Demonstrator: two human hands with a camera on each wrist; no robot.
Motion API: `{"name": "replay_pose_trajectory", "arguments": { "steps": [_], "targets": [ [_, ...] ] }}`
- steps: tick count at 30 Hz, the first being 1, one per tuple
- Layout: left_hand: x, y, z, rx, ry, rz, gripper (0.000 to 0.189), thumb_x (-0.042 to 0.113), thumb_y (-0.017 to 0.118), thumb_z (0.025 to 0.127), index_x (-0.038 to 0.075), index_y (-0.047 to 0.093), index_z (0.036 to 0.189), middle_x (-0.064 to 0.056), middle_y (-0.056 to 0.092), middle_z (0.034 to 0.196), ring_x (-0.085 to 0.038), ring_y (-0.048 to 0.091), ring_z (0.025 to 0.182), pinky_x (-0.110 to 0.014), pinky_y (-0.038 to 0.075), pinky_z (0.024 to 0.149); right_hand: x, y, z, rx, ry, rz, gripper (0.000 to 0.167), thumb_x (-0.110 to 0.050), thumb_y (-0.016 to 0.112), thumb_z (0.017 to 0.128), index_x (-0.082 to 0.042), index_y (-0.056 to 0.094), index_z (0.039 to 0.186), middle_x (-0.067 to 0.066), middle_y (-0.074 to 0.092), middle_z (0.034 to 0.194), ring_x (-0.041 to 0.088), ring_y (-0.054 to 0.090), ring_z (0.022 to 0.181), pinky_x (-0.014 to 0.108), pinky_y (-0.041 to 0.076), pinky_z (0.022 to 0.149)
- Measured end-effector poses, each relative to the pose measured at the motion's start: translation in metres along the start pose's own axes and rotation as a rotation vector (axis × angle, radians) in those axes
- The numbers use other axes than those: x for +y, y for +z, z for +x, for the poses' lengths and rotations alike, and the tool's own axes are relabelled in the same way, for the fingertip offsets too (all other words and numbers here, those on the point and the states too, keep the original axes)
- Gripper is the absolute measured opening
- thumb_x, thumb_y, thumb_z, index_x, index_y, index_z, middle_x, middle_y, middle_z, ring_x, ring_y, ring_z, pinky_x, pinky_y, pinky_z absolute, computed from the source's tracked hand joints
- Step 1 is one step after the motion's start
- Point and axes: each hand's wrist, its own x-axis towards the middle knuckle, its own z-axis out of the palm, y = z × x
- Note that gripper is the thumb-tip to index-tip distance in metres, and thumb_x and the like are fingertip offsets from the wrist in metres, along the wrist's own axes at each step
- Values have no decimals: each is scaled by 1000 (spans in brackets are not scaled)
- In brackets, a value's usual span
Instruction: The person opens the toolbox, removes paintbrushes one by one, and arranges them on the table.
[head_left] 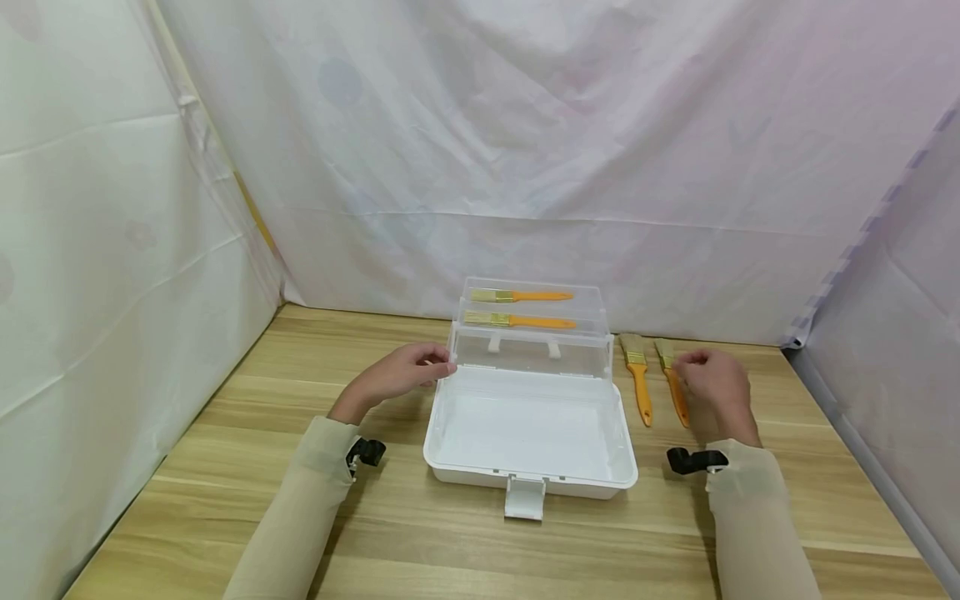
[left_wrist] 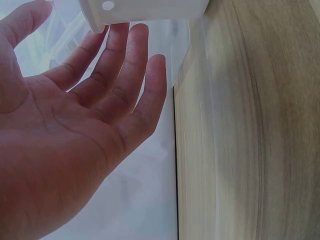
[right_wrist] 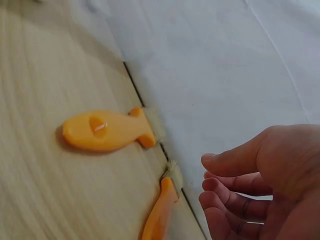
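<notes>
2 orange-handled, pale-bristled paintbrushes (head_left: 638,383) lie right of the open white plastic box (head_left: 525,425); probably light and stiff, best pinched mid-handle. The right hand (head_left: 717,385), holding nothing, is near the right brush (head_left: 677,398); the left hand (head_left: 396,372), likewise empty, is by the box's far-left corner.

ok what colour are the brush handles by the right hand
Orange; the handles show best in the right wrist view.
</notes>
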Motion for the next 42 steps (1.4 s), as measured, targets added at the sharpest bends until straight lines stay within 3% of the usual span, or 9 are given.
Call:
{"name": "replay_pose_trajectory", "arguments": {
  "steps": [6, 13, 21, 32, 42],
  "targets": [
    [0, 0, 0, 0, -4, 0, 35, 38, 67, 112, 8, 70, 130, -8, 69, 125, -24, 66, 108, -45, 61, 96, -14, -5, -3, 17, -74, 6, 41, -32, 66, 110, 5, 71, 127, 24, 73, 115, 37, 69, 97, 37, 53, 71],
    [1, 0, 0, 0, -10, -4, 36, 39, 68, 111, 8, 70, 131, -8, 69, 124, -24, 66, 107, -46, 61, 96, -40, -10, -16, 11, -144, 90, 43, -33, 67, 111, 5, 69, 132, 25, 72, 118, 38, 72, 99, 30, 56, 71],
    [1, 0, 0, -4, -6, -4, 36, 39, 67, 112, 8, 70, 131, -8, 68, 123, -24, 66, 106, -48, 60, 97, -68, -11, -32, 1, -253, 111, 41, -36, 67, 112, 1, 72, 128, 17, 73, 111, 32, 69, 93, 33, 56, 70],
    [1, 0, -1, -8, -2, 3, 38, 40, 66, 112, 8, 69, 132, -8, 68, 123, -24, 66, 107, -48, 59, 99, -104, -8, -55, 31, -371, 101, 31, -31, 68, 111, -2, 75, 121, 17, 73, 110, 33, 66, 97, 36, 54, 73],
    [2, 1, -1, -6, -5, -4, 39, 39, 66, 112, 6, 68, 134, -10, 67, 127, -25, 66, 111, -47, 60, 99, -121, 0, -60, 29, -408, 107, 27, -27, 70, 110, -2, 75, 119, 15, 72, 108, 32, 65, 97, 38, 53, 76]
  ]
}}
